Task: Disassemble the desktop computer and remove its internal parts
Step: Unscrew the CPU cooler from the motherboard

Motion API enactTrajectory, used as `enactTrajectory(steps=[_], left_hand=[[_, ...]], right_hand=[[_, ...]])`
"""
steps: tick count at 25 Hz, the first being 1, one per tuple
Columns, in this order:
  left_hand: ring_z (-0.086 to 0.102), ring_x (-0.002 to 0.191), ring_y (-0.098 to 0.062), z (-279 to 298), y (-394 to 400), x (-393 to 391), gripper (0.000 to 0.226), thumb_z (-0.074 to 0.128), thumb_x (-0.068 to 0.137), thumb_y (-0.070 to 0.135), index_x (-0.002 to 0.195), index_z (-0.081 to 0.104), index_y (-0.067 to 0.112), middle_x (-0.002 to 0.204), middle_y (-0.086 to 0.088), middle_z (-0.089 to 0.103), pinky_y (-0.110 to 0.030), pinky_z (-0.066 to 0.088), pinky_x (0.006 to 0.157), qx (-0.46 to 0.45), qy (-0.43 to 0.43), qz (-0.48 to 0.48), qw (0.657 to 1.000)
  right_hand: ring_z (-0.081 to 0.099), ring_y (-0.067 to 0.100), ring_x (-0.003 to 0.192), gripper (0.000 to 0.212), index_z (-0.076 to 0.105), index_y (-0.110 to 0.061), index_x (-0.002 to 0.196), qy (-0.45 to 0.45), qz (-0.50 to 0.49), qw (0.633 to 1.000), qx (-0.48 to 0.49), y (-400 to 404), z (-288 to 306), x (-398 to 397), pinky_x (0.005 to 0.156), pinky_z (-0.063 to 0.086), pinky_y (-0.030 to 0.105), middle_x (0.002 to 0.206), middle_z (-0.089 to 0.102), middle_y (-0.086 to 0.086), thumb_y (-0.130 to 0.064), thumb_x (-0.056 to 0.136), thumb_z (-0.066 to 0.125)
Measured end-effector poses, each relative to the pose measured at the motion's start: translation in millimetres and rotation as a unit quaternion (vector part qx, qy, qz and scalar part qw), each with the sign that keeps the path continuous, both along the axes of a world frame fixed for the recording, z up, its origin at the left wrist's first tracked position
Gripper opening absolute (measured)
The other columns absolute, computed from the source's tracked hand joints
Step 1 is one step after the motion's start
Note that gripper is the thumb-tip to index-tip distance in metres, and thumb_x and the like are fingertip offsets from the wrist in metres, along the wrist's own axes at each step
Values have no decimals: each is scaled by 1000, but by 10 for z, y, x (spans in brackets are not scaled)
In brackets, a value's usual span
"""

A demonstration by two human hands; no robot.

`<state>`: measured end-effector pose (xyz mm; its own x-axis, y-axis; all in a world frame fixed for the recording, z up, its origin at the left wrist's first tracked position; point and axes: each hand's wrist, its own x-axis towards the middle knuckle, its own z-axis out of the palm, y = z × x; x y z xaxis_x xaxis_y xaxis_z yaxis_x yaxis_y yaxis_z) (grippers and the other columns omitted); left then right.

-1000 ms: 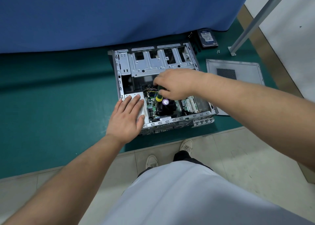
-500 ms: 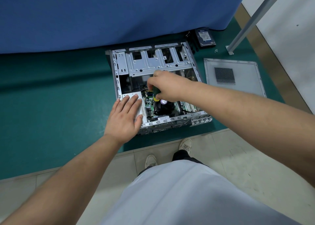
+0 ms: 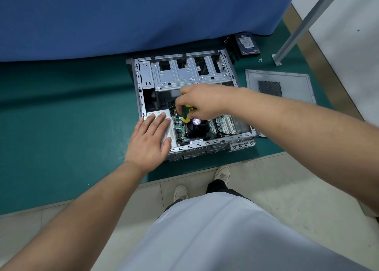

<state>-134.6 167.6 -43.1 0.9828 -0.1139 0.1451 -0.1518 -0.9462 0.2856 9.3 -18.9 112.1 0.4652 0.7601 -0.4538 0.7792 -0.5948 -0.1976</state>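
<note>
On green mat: open PC case point(image 3: 190, 76) lying on its side, side cover off, internals facing up, blue drape point(image 3: 123, 14) hanging right behind it.
L hand: left hand point(image 3: 150, 140) lying flat, fingers straight, pressing on silver PSU point(image 3: 159, 115) at near-left corner of case; gripping nothing.
R hand: right hand point(image 3: 202, 101) reaching in from right, fingers curling round green/yellow screwdriver point(image 3: 187, 115), holding it tip-down over mobo.
Driver tip: probably sitting at left edge of cooler, but the hand is blocking it, can't confirm which screw.
Mobo: green motherboard point(image 3: 178, 127) sitting in case floor, between PSU and expansion slots.
Cooler: black CPU fan point(image 3: 196, 128) w/ purple hub sticker, sitting on mobo just below R hand.
Slots: white expansion slots point(image 3: 227, 125) showing at right of cooler, partly under R forearm.
Drive cage: metal drive cage point(image 3: 188, 73) spanning far half of case, bays looking vacant.
HDD: hard drive point(image 3: 247, 43) lying on mat past far-right corner of case, label up, apart from case.
Side panel: grey side panel point(image 3: 281, 84) w/ mesh vent lying flat on mat, right of case.
Screws: a few small screws point(image 3: 260, 60) lying loose on mat between HDD and metal post point(image 3: 307, 22).
Person: standing on tile at mat edge, white shoes point(image 3: 180, 192) pointing at case.
</note>
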Motion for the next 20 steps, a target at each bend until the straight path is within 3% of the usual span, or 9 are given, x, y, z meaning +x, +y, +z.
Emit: enactTrajectory(steps=[2,4,6,9,12,14,16,18,20], left_hand=[[36,148,-31,1,3,1,59,40,99,43,150,50,15,159,-3,44,-49,18,126,0,1,2,1000],[36,148,-31,-2,4,4,59,40,99,43,150,51,15,159,-3,45,-50,18,126,-3,-1,3,1000],[37,147,-32,-6,-1,3,59,40,99,43,149,52,15,158,-3,45,-50,19,125,-5,-5,2,1000],[37,147,-32,-12,2,4,59,40,99,43,149,51,15,158,-3,45,-50,19,126,-3,-4,0,1000],[36,148,-31,-5,1,1,59,40,99,43,150,51,15,159,-3,45,-49,17,126,1,1,0,1000],[36,148,-31,8,0,4,60,40,99,43,150,51,15,159,-3,45,-49,18,126,-1,2,0,1000],[37,148,-32,13,-5,4,60,40,99,42,150,51,14,159,-4,45,-51,19,125,-3,1,0,1000],[38,147,-33,17,-5,0,59,41,98,42,149,52,14,158,-4,46,-51,20,125,-4,-4,-1,1000],[39,146,-33,13,-7,-5,59,42,98,42,148,53,13,157,-5,47,-51,20,125,-6,-6,-1,1000]], right_hand=[[56,19,98,38,52,-27,130,-44,-72,996,8,24,-86,-65,72,38,33,106,54,-4,-49,100,55],[62,27,93,57,53,-20,127,-159,-174,971,-28,79,-171,-129,61,36,33,90,55,1,-67,101,34],[66,32,92,59,58,-15,122,-253,-155,953,-53,127,-228,-156,56,32,33,92,65,8,-63,104,28],[58,30,98,26,51,-16,129,-127,-11,991,-41,87,-227,-126,63,36,32,117,55,10,-26,105,49],[53,20,93,37,49,-25,133,-21,11,999,-27,0,-97,-42,65,45,33,120,47,1,-15,98,57],[60,27,92,40,48,-21,136,-78,-51,995,-26,-3,-103,-49,66,45,36,114,60,6,-40,101,55],[66,32,89,58,53,-14,129,-220,-122,966,-56,29,-196,-144,60,34,35,94,66,8,-62,102,35],[68,32,88,57,53,-11,127,-293,-121,946,-62,99,-253,-217,58,33,35,87,65,7,-58,106,29],[63,34,101,41,49,-12,132,-210,-33,977,-21,120,-252,-189,68,44,40,110,64,9,-44,107,40]])
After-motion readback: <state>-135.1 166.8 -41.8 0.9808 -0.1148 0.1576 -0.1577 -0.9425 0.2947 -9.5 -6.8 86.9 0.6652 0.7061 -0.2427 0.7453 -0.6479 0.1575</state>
